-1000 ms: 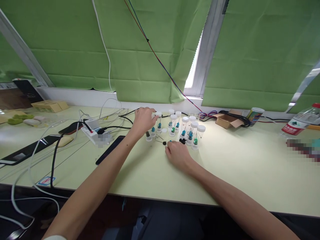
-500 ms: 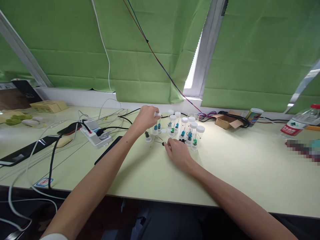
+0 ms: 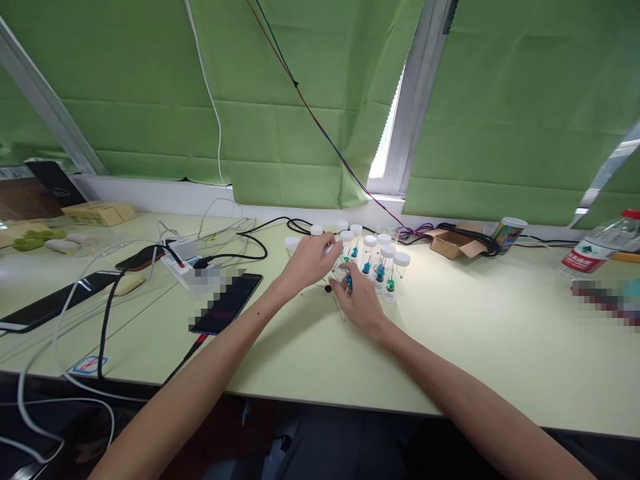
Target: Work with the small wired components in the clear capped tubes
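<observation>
My left hand is closed in a pinch, with a white cap at its fingertips. Just in front of it, my right hand curls around a small clear vial that its fingers mostly hide; a blue piece shows between them. Under the fingertips, a small round black part with thin leads lies on the table. Several clear vials with white lids, such as this one, stand close behind and to the right, with blue or green wired components inside. A white-lidded vial is partly behind my left hand.
On the left are a black phone, a white power strip and tangled cables. At the back right are an open cardboard box with black cable, a can and a water bottle. Green blinds hang behind the table.
My left hand has moved right and nearer, from the back-left vials to beside my right hand. The right hand has lifted off the small black part and now holds a vial. More of the phone shows.
</observation>
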Action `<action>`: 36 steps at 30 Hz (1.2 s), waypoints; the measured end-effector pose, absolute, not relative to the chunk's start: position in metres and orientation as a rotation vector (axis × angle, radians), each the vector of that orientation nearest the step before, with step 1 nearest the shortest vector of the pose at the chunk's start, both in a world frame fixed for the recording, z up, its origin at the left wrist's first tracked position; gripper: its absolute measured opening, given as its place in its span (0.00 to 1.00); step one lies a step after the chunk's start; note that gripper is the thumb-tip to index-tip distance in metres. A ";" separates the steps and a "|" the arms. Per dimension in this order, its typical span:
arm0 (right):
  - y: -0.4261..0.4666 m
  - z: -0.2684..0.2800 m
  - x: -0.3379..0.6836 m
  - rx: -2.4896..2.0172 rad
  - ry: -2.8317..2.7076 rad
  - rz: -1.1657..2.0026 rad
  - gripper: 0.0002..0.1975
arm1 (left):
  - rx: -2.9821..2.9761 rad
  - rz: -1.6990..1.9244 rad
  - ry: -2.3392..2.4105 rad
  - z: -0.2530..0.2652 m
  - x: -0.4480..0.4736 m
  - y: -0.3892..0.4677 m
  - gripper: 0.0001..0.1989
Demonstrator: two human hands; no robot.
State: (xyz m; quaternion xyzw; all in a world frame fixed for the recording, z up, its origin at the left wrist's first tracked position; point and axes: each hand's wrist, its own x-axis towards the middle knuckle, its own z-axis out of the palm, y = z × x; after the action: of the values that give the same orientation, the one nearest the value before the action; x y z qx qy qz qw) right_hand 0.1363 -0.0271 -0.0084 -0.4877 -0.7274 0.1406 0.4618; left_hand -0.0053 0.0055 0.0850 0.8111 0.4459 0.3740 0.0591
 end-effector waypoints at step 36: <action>-0.015 0.014 0.172 -1.127 -1.865 1.440 0.10 | 1.667 1.204 1.041 0.028 -0.032 0.021 0.17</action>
State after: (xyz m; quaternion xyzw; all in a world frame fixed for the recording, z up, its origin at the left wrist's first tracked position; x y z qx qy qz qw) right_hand 0.1725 -0.0151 0.0141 -0.4164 -0.6890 0.5323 0.2618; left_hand -0.0323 0.0207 0.0277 0.6610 0.4126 0.4775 0.4061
